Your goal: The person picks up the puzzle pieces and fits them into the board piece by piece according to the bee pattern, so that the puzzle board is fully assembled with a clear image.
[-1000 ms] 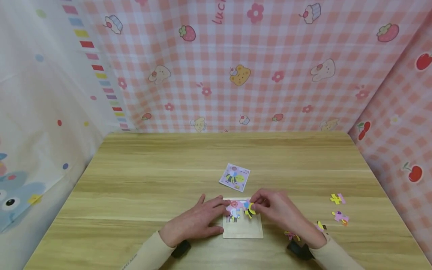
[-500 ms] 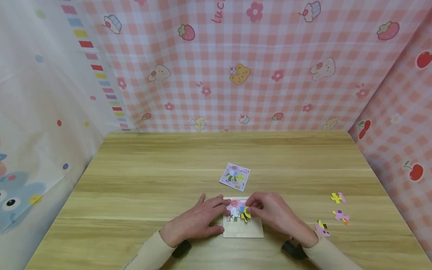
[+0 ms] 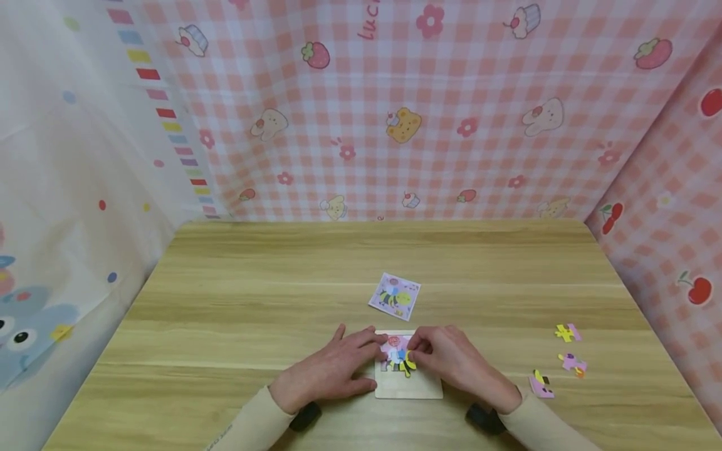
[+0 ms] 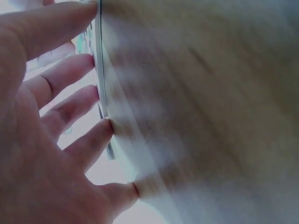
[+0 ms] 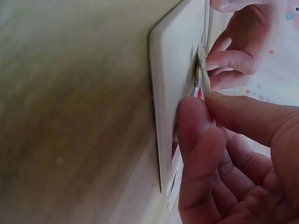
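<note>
A pale wooden puzzle board [image 3: 407, 389] lies near the table's front, with several joined pieces in its upper left part. My right hand [image 3: 457, 358] pinches a yellow and black puzzle piece [image 3: 407, 366] between thumb and index finger, over the board beside those pieces. In the right wrist view the pinched puzzle piece [image 5: 203, 70] is seen edge-on, tilted against the board [image 5: 170, 60]. My left hand [image 3: 329, 371] rests with spread fingers on the board's left edge; the left wrist view shows its fingertips [image 4: 88, 63] along that edge.
A square picture card [image 3: 395, 296] with a bee on it lies behind the board. Loose puzzle pieces lie to the right: a yellow and pink piece [image 3: 567, 332], a pink piece [image 3: 573, 363] and another pink piece [image 3: 541, 384]. Patterned curtains [image 3: 395, 175] border the table.
My right hand has moved left and slightly nearer, bringing the pinched piece against the others on the board. A loose piece by the right wrist is now hidden. The left hand stays put.
</note>
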`<state>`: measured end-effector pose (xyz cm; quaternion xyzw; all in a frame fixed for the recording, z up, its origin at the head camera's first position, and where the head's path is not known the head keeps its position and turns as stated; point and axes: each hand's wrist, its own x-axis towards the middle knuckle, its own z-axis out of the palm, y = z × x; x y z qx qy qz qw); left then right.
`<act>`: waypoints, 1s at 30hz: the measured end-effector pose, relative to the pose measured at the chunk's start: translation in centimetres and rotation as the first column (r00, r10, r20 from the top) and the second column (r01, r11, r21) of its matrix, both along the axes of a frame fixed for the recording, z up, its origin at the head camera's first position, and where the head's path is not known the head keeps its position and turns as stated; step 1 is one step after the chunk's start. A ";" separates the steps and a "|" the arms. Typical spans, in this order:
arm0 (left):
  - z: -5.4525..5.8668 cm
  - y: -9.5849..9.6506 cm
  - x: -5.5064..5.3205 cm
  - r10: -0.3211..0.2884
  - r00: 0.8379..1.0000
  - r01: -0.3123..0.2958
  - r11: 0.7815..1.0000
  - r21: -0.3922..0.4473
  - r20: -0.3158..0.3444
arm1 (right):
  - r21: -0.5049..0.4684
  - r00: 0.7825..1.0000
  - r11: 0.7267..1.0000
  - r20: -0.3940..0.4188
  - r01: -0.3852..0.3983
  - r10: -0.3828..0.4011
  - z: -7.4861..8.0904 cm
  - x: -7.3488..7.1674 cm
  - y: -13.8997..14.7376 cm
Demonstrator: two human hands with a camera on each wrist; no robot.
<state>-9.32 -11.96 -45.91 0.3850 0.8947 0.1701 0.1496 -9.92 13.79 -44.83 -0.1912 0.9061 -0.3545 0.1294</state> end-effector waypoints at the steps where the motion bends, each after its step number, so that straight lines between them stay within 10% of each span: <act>1: 0.0 0.0 0.0 -0.001 1.000 0.001 1.000 -0.001 0.003 | 0.010 1.000 1.000 0.001 0.004 -0.004 0.0 0.0 0.0; 20: 0.1 0.3 -0.1 -0.005 1.000 0.005 1.000 -0.004 0.005 | 0.113 0.988 0.994 -0.149 -0.010 0.027 0.7 0.1 1.4; 30: 0.2 0.1 -0.1 -0.004 1.000 0.004 1.000 0.001 0.012 | 0.257 0.787 0.868 -0.370 -0.425 0.495 -0.3 0.5 4.1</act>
